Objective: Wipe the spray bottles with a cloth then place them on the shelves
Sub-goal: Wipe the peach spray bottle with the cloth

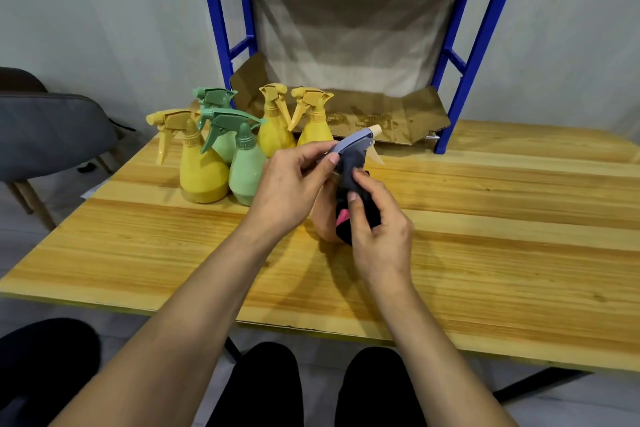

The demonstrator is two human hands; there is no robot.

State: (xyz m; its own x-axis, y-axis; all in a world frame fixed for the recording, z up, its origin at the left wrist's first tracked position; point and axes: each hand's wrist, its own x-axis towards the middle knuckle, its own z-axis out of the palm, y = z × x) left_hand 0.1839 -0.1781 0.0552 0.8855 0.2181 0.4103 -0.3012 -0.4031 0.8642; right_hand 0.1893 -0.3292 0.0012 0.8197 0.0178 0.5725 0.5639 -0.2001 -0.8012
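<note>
Left hand [294, 184] pinches sprayer head of spray bottle [351, 144]; right hand [381, 232] clamps dark cloth [370, 210] round its neck, at table [519, 218] centre. Light, smooth plastic, likely slippery; hold body, not trigger. Cloth soft.

Views: one, head-worn, wide-angle. We look forward and down, with our knees [263, 388] at the bottom edge.
- Nearest: left hand [291, 191] and right hand [381, 236], close, mid-frame.
- Beneath: table [502, 288], spanning the frame's width.
- Beyond: shelf rack [481, 28] at the table's far side, facing us, with the wall [86, 10] behind.
- Left margin: chair [52, 135].
</note>
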